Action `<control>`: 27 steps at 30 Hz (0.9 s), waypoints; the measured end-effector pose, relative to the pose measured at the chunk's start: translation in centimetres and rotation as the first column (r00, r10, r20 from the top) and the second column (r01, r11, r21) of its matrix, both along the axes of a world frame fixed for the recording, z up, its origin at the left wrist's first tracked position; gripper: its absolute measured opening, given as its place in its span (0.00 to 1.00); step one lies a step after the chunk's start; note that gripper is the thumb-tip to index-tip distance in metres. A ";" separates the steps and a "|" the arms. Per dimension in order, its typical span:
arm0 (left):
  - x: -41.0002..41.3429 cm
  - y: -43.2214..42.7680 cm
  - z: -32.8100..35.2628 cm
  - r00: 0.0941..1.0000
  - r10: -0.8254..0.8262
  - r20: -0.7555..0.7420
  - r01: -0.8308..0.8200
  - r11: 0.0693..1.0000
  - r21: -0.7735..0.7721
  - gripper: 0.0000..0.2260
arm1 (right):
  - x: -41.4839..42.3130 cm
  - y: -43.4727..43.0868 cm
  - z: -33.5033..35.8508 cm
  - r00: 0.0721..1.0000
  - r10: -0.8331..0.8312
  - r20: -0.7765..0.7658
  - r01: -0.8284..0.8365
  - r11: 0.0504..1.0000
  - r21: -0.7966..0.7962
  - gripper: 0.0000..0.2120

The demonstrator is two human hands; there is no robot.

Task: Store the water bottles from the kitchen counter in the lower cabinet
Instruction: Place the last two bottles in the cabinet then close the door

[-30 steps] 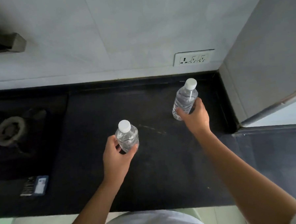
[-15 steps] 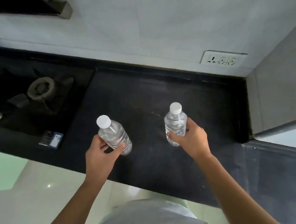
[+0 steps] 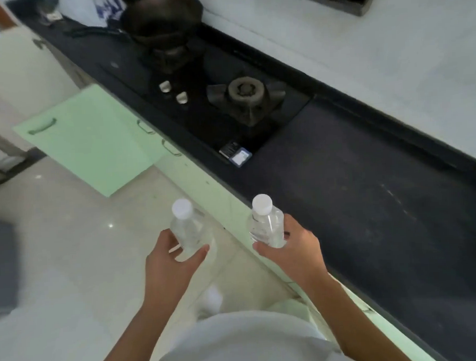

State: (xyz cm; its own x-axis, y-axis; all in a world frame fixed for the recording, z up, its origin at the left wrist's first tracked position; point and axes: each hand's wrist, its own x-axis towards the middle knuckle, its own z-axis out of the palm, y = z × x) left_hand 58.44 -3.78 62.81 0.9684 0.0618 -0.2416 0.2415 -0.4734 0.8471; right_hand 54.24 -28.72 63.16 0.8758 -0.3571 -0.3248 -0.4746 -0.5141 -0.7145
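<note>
I hold two clear water bottles with white caps, both upright. My left hand [image 3: 168, 262] grips the left bottle [image 3: 190, 232] out over the pale floor, off the counter. The right bottle [image 3: 267, 227] is gripped by my right hand [image 3: 292, 248] just above the front edge of the black counter [image 3: 356, 201]. To the upper left a lower cabinet's green door [image 3: 91, 144] stands swung open; its inside is hidden from here.
A gas hob [image 3: 243, 97] with a dark wok [image 3: 162, 21] is set into the counter beyond the bottles. Green cabinet fronts with handles [image 3: 171, 148] run under the counter edge. A dark object [image 3: 0, 264] sits on the floor at the left.
Both bottles have been lifted off the counter and drawn back toward me. My view has swung left, bringing the hob, the wok and the open green door into sight.
</note>
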 end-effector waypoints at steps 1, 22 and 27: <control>-0.5 2.8 -0.2 0.999 0.044 0.004 -0.044 0.999 0.003 0.20 | 0.8 2.6 0.0 0.999 0.052 0.003 -0.052 0.999 -0.007 0.29; 0.9 29.3 -0.6 0.728 0.686 0.018 -0.685 0.726 0.063 0.20 | 16.7 29.6 -2.0 0.793 0.605 0.069 -0.598 0.795 -0.095 0.24; 7.6 33.0 -0.4 0.691 0.723 0.006 -0.721 0.689 0.075 0.20 | 23.7 33.4 -3.8 0.805 0.584 0.107 -0.577 0.812 -0.090 0.26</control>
State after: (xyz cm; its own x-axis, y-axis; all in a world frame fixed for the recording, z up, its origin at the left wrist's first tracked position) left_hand 66.03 29.25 62.39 0.6125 0.7560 -0.2308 0.5511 -0.1990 0.8104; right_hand 77.95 4.68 59.34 0.9561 0.2182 -0.1958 0.0145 -0.7022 -0.7119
